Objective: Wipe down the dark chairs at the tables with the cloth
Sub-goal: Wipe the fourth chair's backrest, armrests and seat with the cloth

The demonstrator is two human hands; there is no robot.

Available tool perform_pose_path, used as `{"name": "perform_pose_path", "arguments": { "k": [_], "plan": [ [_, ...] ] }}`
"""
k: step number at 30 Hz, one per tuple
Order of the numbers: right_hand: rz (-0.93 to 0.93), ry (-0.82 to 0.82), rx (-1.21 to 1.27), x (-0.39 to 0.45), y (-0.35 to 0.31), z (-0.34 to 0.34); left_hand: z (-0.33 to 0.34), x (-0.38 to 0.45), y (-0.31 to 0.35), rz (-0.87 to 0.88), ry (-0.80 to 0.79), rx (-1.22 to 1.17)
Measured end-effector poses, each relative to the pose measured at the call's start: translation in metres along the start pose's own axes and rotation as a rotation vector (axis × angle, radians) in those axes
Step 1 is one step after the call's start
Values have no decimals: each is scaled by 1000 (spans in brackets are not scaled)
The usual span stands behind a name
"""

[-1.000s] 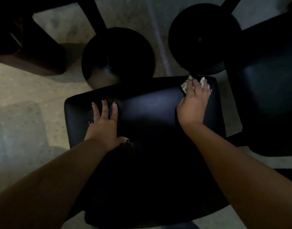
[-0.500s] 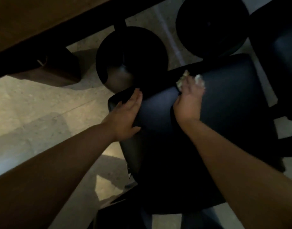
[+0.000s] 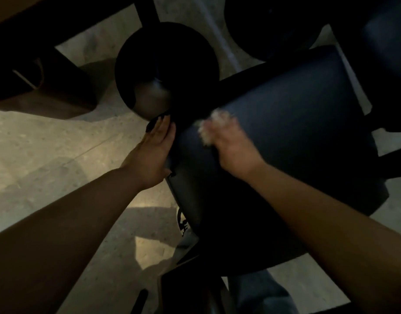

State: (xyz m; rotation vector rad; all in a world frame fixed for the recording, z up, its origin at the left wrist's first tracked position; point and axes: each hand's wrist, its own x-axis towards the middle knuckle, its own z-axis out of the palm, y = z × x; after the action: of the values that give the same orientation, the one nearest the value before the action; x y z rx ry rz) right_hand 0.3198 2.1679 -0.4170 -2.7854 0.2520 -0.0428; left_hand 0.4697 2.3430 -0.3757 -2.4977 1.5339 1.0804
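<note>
A dark padded chair seat (image 3: 292, 137) fills the middle and right of the view, turned at an angle. My right hand (image 3: 233, 148) presses a pale crumpled cloth (image 3: 212, 126) onto the seat's upper left part; hand and cloth are blurred with motion, and the cloth shows only past the fingertips. My left hand (image 3: 153, 152) lies with straight fingers against the seat's left edge, its dark-nailed fingertips reaching the front corner.
Two round black table bases (image 3: 165, 66) (image 3: 269, 26) stand on the pale floor beyond the seat. A wooden tabletop edge (image 3: 18, 10) crosses the top left, with a brown block (image 3: 43, 91) below it. Another dark chair (image 3: 387, 41) stands at the right. My shoe and trouser leg (image 3: 256, 288) show below the seat.
My right hand has swept the cloth leftward across the seat toward its left side. My left hand has slid from the seat top to its left edge. The view has shifted left.
</note>
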Motion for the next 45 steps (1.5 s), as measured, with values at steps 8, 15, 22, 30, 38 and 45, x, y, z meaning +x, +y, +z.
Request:
{"name": "perform_pose_path", "arguments": {
  "k": [8,15,22,30,38,45],
  "plan": [
    [135,14,147,-19,-54,20,-40,44,47,79,27,36],
    [165,43,75,-15,55,-18,-43,85,69,172,-103,27],
    [790,250,27,-14,153,-54,-50,135,124,140,-69,16],
    [443,56,-51,-29,162,-56,-48,161,173,-52,-68,276],
    [857,147,63,28,227,-82,-51,164,172,-53,-189,363],
    [1026,292,54,18,217,-69,-52,163,160,2,-221,323]
  ]
}}
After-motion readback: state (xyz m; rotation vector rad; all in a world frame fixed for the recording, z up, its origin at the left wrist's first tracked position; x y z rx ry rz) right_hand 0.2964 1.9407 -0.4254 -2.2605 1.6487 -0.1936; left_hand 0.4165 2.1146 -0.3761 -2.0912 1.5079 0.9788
